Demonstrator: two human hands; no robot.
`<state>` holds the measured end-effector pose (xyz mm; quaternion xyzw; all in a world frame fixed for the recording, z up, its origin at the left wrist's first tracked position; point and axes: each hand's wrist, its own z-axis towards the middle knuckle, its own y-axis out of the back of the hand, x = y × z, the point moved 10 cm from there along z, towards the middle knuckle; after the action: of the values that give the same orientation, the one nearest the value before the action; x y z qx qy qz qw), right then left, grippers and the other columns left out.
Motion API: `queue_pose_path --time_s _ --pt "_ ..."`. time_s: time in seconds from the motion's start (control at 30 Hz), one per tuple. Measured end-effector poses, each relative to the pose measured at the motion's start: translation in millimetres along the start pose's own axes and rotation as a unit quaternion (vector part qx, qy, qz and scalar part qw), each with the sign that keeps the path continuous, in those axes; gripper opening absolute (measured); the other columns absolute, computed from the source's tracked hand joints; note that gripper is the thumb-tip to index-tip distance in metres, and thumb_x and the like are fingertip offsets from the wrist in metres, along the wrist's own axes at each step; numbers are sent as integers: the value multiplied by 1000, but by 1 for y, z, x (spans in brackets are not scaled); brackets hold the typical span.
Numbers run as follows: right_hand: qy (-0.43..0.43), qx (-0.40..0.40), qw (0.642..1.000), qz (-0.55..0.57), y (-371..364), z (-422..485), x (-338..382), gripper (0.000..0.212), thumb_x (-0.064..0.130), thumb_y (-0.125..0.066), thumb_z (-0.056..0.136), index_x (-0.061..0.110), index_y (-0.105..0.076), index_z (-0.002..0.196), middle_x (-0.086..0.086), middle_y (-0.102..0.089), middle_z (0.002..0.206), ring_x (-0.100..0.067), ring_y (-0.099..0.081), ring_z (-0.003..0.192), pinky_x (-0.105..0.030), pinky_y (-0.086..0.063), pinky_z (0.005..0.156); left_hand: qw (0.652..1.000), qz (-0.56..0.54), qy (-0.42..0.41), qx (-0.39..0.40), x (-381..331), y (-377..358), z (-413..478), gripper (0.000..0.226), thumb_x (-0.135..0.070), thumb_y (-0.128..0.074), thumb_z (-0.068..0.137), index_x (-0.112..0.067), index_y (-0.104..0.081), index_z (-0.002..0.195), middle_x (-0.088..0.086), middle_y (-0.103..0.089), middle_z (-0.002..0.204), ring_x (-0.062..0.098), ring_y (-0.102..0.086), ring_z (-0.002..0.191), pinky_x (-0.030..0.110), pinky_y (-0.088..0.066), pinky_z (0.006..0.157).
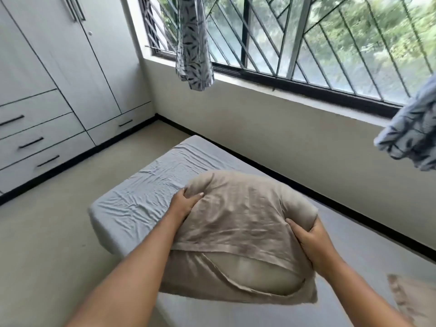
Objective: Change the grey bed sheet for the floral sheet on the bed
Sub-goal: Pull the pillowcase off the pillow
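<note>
The grey bed sheet (146,192) lies wrinkled over the mattress, which runs along the wall under the window. A beige pillow (238,223) is lifted above the bed, its case open toward me with the inner cushion showing. My left hand (185,202) grips the pillow's left edge and my right hand (311,241) grips its right edge. Leaf-patterned white and dark cloth (193,46) hangs by the window at the top, and a similar piece (410,135) hangs at the right edge. I cannot tell whether either is the floral sheet.
A grey wardrobe (54,74) with drawers fills the left wall. Beige floor (47,232) lies between it and the bed. A barred window (306,36) spans the far wall. Another beige pillow (410,300) shows at the bottom right.
</note>
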<state>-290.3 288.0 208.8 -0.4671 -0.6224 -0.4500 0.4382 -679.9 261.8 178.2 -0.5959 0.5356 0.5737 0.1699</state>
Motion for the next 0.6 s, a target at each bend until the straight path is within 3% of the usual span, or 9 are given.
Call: queue_pose_path --time_s 0.1,0.23,0.33,0.4,0.47,0.53,0.6 --pt "-10 -16 1000 7 -69 55 -4 51 21 -76 92 26 -54 138 7 -69 125 -11 -66 114 -38 -52 101 1000 11 -10 1 5 40 89 84 -35 -79 86 -2 -38 151 13 -47 150 28 -45 139 31 -37 111" --pt "-43 -51 997 -26 -174 146 -54 51 29 -75 92 25 -54 138 11 -65 122 -14 -62 115 -35 -48 99 998 64 -23 -14 55 77 234 89 -62 -73 71 -5 -56 137 16 -56 138 32 -53 130 41 -42 111" --pt "-123 -47 989 -64 -241 187 -125 57 38 -73 91 21 -49 140 1 -63 128 -23 -59 121 -35 -46 96 995 101 -3 9 110 79 301 68 -39 -67 93 -9 -42 149 14 -46 151 31 -45 137 41 -37 113" --pt "-197 0 976 -90 -286 194 -182 68 38 -73 91 20 -38 146 -5 -55 139 -27 -55 125 -41 -48 102 987 152 38 40 167 73 323 71 -40 -57 100 -19 -24 159 9 -33 161 31 -35 146 40 -29 119" --pt "-273 66 956 -91 -326 184 -229 81 34 -73 92 25 -24 155 -5 -47 149 -28 -52 128 -48 -48 106 972 192 92 95 232 55 326 76 -44 -55 100 -19 -17 161 14 -27 163 31 -29 149 38 -24 122" --pt "-339 125 930 -66 -361 164 -259 89 32 -71 94 33 -11 160 -3 -42 155 -25 -52 128 -49 -52 98 953 215 130 167 289 25 308 81 -45 -57 99 -13 -16 160 17 -24 164 30 -25 151 34 -22 122" --pt "-363 171 913 -68 -384 146 -268 92 31 -70 95 35 -6 161 -3 -36 159 -22 -51 128 -42 -54 90 924 273 139 228 327 -3 280 88 -52 -57 96 -16 -9 161 11 -7 168 30 -10 155 39 -14 123"
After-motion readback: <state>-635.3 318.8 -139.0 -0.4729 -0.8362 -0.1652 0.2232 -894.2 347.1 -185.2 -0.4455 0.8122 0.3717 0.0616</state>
